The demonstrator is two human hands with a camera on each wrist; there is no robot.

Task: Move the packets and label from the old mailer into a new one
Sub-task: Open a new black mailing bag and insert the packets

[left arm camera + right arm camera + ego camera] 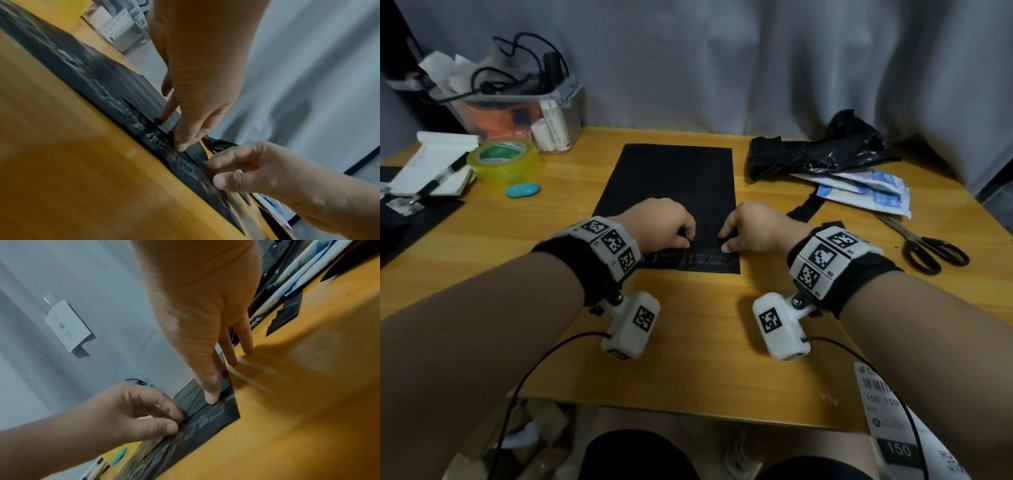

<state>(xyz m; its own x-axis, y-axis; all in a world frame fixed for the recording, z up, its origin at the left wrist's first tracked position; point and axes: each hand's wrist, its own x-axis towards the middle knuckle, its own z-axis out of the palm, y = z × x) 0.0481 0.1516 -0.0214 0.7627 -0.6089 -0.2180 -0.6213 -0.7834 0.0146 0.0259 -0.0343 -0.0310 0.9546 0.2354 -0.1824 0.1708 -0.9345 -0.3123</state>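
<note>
On the yellow wooden table (pixel 688 342) we are pinching open the flat black plastic new mailer (pixel 671 185) with left hand (pixel 664 224) and right hand (pixel 751 228), blue-and-white packets (pixel 866 192) beside it waiting, unpacked.

New mailer (pixel 671 178) flat mid-table (pixel 688 325), both hands at its near edge, packets (pixel 866 188) and old mailer (pixel 822 147) right, tape roll (pixel 505 161) left, label (pixel 887 411) near-right.

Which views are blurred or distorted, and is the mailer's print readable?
Head view: sharp, wide-angle bowing at the edges; print on the new mailer shows faintly near its front edge, unreadable. Left wrist view: motion blur smears the table and print. Right wrist view: similar smear; both hands reasonably sharp.
</note>
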